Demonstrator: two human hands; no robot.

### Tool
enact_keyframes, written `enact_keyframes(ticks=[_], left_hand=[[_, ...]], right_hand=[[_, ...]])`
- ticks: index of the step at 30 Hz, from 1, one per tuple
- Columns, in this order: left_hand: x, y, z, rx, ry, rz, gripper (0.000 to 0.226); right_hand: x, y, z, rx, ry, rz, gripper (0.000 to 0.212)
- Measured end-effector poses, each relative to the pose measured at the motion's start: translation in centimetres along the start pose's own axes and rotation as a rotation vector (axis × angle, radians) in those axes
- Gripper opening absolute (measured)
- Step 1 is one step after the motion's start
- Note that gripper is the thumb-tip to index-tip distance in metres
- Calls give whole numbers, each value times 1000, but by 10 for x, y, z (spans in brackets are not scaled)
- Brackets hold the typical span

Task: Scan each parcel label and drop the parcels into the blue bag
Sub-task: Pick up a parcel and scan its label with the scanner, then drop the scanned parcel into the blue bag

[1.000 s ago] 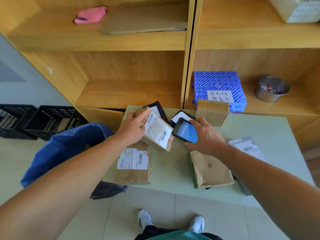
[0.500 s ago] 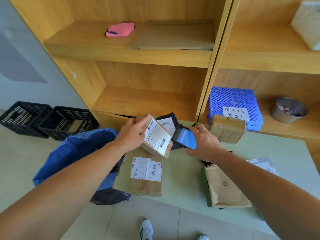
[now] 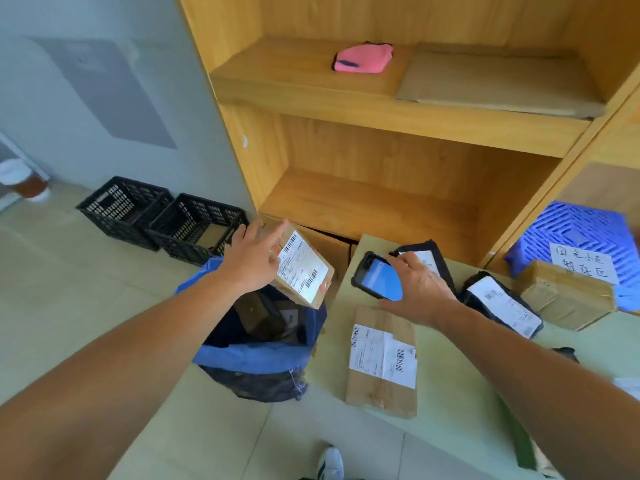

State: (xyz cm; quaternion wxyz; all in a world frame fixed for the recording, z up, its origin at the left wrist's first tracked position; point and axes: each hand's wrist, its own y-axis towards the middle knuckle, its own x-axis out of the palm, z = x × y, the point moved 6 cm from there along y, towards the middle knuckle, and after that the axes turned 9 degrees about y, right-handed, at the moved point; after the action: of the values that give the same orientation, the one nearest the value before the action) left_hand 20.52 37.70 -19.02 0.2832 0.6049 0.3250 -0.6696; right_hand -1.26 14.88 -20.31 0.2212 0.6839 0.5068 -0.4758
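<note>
My left hand (image 3: 251, 259) holds a small cardboard parcel (image 3: 304, 271) with a white barcode label, tilted in the air right over the open mouth of the blue bag (image 3: 256, 358). Dark parcels lie inside the bag. My right hand (image 3: 417, 289) grips a black handheld scanner (image 3: 375, 280) with a lit blue screen, just above the pale green table (image 3: 450, 410). On the table lie a flat labelled cardboard parcel (image 3: 381, 358), two black labelled pouches (image 3: 502, 306) and a taped brown box (image 3: 564, 296).
Two black plastic crates (image 3: 162, 220) stand on the floor at the left by the wall. A wooden shelf unit (image 3: 381, 202) rises behind the table, with a pink item (image 3: 362, 58) and flat cardboard on it. A blue plastic basket (image 3: 575, 237) with a handwritten note sits at the right.
My left hand has carried the small parcel leftward, away from the scanner and off the table, to above the blue bag. The view has swung left. My right hand stays with the scanner.
</note>
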Motion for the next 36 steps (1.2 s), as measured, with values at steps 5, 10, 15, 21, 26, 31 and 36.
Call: enact_keyframes(ticks=[5,10,15,21,26,31,36], left_hand=[[10,-6,-72,-64,92,-25,77],[20,-10,-88,-49,32,-52,72],[32,-9,-86,-13,15,-79,71],[37,5,-61,57,19,-83,71],[36,20,-8,167,26,-88,70],[58,18,67,311,50,-112,73],[107,-11,138,467,42,-190,78]], right_hand=[[21,25,-42,-32,0,-15,93],[35,33,-55,-34,-26,-35,95],[40,34,-54,10,-23,-35,96],[34,21,-40,53,-15,-8,94],[16,-1,-9,109,-7,38,95],[2,-31,39,217,-3,84,97],[14,-69,85,275,11,54,93]])
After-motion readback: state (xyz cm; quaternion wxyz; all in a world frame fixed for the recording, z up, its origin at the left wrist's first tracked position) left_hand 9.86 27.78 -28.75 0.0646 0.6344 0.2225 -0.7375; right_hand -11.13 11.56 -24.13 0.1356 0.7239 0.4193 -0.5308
